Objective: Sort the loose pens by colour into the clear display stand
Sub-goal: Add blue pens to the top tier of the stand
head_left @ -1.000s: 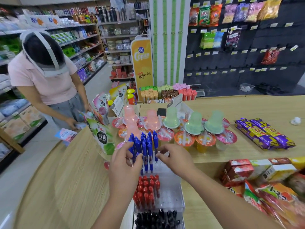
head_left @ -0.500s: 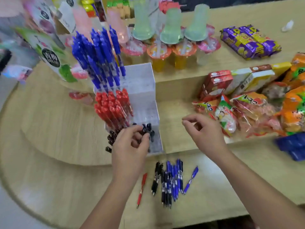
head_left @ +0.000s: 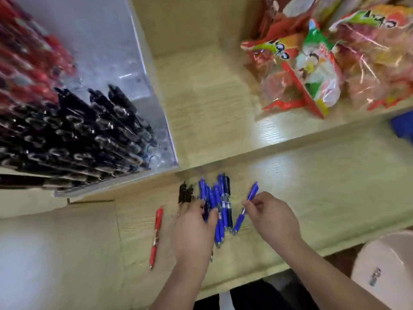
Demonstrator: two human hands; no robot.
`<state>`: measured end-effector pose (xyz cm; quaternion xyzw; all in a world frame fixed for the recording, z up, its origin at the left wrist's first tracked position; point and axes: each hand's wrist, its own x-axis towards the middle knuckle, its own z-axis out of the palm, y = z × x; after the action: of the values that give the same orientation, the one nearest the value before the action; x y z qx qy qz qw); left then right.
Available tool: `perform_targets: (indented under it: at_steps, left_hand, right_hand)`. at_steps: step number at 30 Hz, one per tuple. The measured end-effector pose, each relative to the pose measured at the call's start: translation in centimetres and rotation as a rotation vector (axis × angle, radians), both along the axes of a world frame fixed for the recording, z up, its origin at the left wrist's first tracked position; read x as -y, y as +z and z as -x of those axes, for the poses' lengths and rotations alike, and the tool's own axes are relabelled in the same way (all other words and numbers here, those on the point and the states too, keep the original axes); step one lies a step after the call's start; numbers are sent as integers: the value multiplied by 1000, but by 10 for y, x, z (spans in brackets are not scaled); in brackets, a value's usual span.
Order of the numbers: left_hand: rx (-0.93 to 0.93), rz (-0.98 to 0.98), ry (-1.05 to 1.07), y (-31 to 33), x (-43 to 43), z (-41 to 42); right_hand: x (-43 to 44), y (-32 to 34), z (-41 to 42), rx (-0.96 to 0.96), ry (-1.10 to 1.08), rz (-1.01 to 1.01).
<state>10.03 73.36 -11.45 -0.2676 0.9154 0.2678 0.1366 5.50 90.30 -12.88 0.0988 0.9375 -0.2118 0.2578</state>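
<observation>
Right hand pinches blue pen mid-barrel; left hand on pen pile near tabletop front edge, grip unclear. Pens likely light, stiff, slick: take by barrel.

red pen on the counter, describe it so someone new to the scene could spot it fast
Find the clear stand at upper left, then drop to the lower wooden counter in front of it. The red pen lies alone there, left of the left hand; the pile to the right is blue and black.
</observation>
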Motion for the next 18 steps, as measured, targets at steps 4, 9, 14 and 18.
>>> perform_targets:
  at_steps: [4, 9, 14, 18]
  left_hand:
    - [66, 49, 72, -20, -5, 3]
    - [138, -1, 144, -20, -4, 9]
    - [82, -121, 158, 17, 7, 17]
    - [-140, -138, 122, 92, 18, 19]
  right_hand:
    - [5, -14, 6, 40, 31, -100]
    - [10, -14, 17, 89, 3, -115]
    - [10, 11, 21, 132, -62, -24]
    - [4, 82, 23, -40, -16, 128]
